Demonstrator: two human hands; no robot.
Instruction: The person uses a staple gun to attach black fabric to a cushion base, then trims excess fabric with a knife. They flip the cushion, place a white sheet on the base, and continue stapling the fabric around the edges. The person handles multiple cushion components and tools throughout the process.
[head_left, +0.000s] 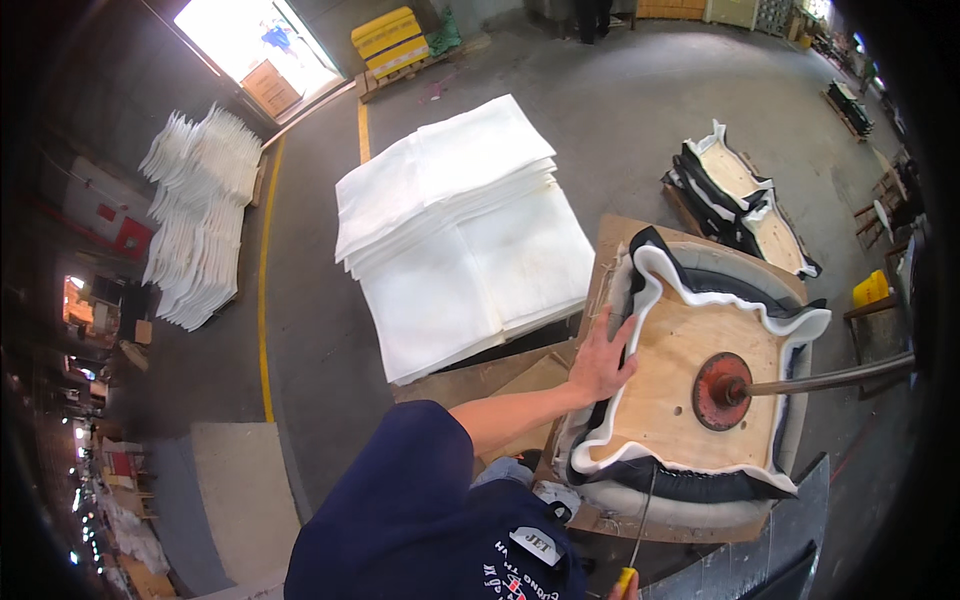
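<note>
A seat panel of bare plywood (655, 385) lies in front of me, ringed by wavy white padding (648, 290) and black cover material (735, 485). My left hand (603, 365) rests on its left edge, fingers spread over the black and white border. At the bottom of the view, my right hand (628, 588), mostly cut off, is closed round the yellow handle of a screwdriver-like tool (641, 520). Its long thin shaft reaches up to the black material at the near edge, where the tip is hard to make out. A round red plate (712, 392) sits against the plywood.
A metal rod (830, 380) runs from the red plate to the right. White padding sheets (470, 250) are stacked ahead on the left, with another stack (205, 220) farther off. More padded panels (735, 175) lie beyond the work. A yellow bin (870, 289) stands right.
</note>
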